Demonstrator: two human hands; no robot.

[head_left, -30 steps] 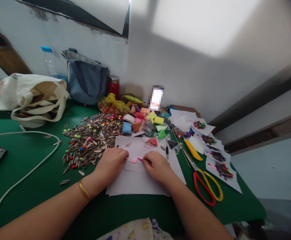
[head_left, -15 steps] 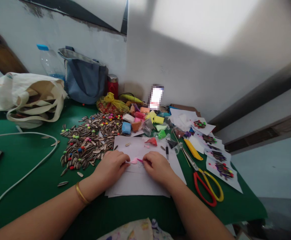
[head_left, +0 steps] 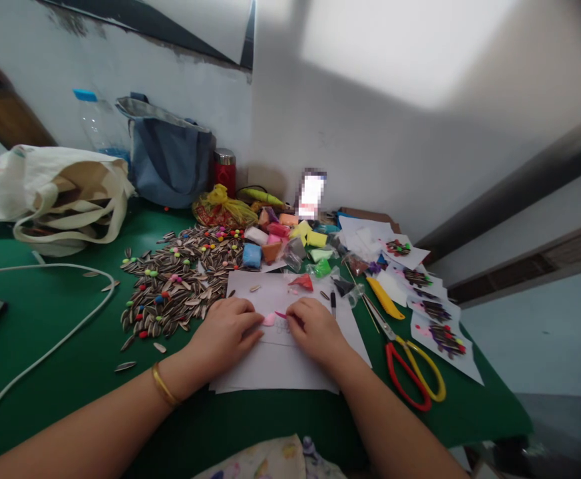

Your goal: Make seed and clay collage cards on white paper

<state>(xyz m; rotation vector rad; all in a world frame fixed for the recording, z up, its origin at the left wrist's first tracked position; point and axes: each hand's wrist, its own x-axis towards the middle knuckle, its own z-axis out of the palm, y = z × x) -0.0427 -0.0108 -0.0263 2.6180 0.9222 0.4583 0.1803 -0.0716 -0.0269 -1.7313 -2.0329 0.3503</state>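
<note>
A flattened piece of pink clay point(head_left: 269, 320) lies on the stacked white paper point(head_left: 275, 372) between my hands. My left hand point(head_left: 230, 336) rests on the sheet, its thumb and forefinger apart, with a fingertip at the clay's left edge. In my right hand point(head_left: 316, 332) is a slim magenta modelling tool point(head_left: 281, 315), whose pointed end reaches towards the clay. Small drawn marks point(head_left: 283, 326) show on the paper beside the tool. Farther up the sheet are a red clay packet point(head_left: 301, 283) and a black pen point(head_left: 333, 305).
Striped sunflower seeds with coloured beads point(head_left: 180, 279) are heaped on the left. Packets of coloured clay point(head_left: 273, 251) crowd the back. Scissors point(head_left: 410, 366), a yellow cutter point(head_left: 386, 298) and seed-decorated papers point(head_left: 444, 332) lie right. A white cable point(head_left: 70, 339) curves across the green tabletop point(head_left: 170, 439).
My left thumb and forefinger have spread farther apart beside the pink clay. My right hand has shifted slightly upward, and the magenta tool's tip has moved up and away from the clay a little.
</note>
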